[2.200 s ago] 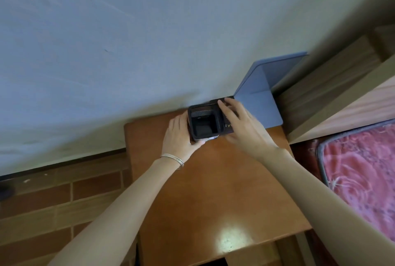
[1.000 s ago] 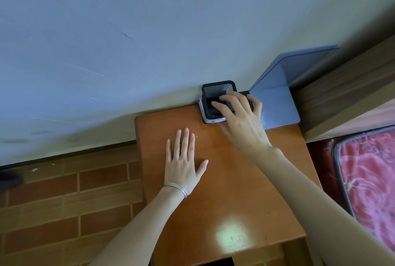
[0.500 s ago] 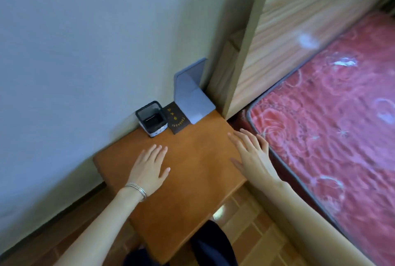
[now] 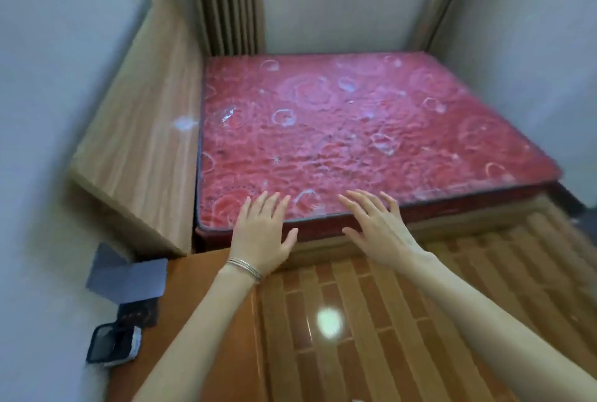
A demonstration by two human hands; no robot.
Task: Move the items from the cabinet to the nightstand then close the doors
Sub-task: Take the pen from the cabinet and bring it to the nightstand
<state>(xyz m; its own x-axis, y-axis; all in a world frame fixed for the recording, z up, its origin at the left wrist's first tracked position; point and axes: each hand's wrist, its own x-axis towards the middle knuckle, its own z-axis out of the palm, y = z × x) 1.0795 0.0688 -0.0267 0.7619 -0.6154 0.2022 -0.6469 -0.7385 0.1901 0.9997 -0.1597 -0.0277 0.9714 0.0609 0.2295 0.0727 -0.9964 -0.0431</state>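
Note:
The orange-brown nightstand (image 4: 193, 298) sits at the lower left against the wall. On it stand a black mesh pen holder (image 4: 111, 346), a small dark booklet (image 4: 139, 312) and a grey-blue bookend (image 4: 127, 278), all along the wall side. My left hand (image 4: 261, 233), with thin bracelets on the wrist, hovers open past the nightstand's far corner at the bed's edge. My right hand (image 4: 374, 227) is open too, held over the bed's edge. Neither hand holds anything. No cabinet is in view.
A bed with a red patterned mattress (image 4: 355, 130) fills the middle, with a wooden headboard (image 4: 145, 130) on the left. Brown brick-pattern floor (image 4: 387, 320) lies in front. Curtains (image 4: 226, 0) and a window are at the back wall.
My right hand let go of the pen holder, which stays by the wall. Both hands lifted off the nightstand and the view swung right toward the bed.

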